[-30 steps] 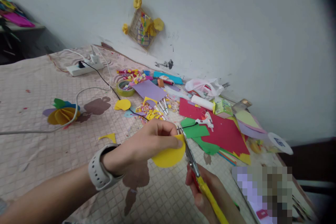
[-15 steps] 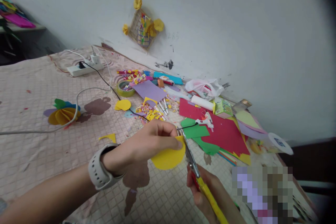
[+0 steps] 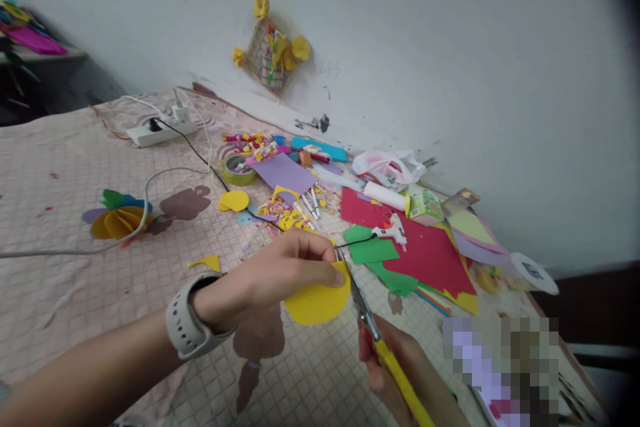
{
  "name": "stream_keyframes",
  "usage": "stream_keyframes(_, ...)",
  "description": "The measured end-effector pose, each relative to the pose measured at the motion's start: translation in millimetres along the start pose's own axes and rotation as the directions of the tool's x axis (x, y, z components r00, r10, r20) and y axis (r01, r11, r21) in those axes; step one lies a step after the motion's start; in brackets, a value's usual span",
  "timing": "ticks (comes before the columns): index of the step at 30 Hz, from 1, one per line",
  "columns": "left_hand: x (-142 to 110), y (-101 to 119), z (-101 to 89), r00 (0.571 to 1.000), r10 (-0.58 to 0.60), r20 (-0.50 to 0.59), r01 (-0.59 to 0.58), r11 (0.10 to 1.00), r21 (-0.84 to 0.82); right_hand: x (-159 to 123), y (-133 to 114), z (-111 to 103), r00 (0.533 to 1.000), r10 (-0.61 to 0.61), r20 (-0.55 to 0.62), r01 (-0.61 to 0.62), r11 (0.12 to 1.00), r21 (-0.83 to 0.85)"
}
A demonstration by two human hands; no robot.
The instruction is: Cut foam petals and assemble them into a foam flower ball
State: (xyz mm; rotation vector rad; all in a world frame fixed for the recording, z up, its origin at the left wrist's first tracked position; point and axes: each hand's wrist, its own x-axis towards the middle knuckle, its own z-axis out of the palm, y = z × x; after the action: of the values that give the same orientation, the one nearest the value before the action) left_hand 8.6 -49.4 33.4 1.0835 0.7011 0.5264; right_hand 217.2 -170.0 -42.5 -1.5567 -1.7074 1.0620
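My left hand (image 3: 293, 267), with a pale watch on its wrist, pinches a piece of yellow paper (image 3: 317, 303) between thumb and fingers. The paper's lower edge is rounded, and part of it is hidden behind the hand. In my right hand (image 3: 393, 360) is a pair of scissors (image 3: 367, 317) with yellow and red handles. Its blades meet the right edge of the paper, close to my left thumb. Round yellow paper pieces (image 3: 234, 200) and a curved yellow offcut (image 3: 205, 262) lie on the table to the left.
A hot glue gun (image 3: 393, 230) rests on red paper (image 3: 425, 253) beside green paper (image 3: 373, 250). Tape (image 3: 239, 170), scraps and a plastic bag (image 3: 390, 167) line the wall. Cables run from a power strip (image 3: 163, 132). A paper ornament (image 3: 120, 217) sits left.
The yellow paper has shifted slightly left and tilted a little in my left hand. The scissors stay at its right edge, with their handles moved slightly.
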Motion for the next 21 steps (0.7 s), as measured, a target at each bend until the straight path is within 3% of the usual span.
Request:
stream_keyframes(4, -0.1, -0.6, -3.4, 1.000, -0.019, 0.005, 0.019, 1.000, 0.024, -1.5, -4.0, -5.8, 0.999, 0.008, 0.049, -0.011, 0.999, 0.051)
stream_keyframes(12, -2.9, 6.3, -8.5, 0.995, -0.065, 0.070, 0.060, 0.996, 0.073, -4.1, -16.8, -18.9, 0.971, 0.139, 0.192, -0.175, 0.967, 0.184)
stream_keyframes(21, -3.3, 10.5, -11.7, 0.988, -0.100, 0.116, 0.086, 0.988, 0.126, -4.4, -43.9, -38.2, 0.941, 0.194, 0.276, -0.217, 0.975, 0.054)
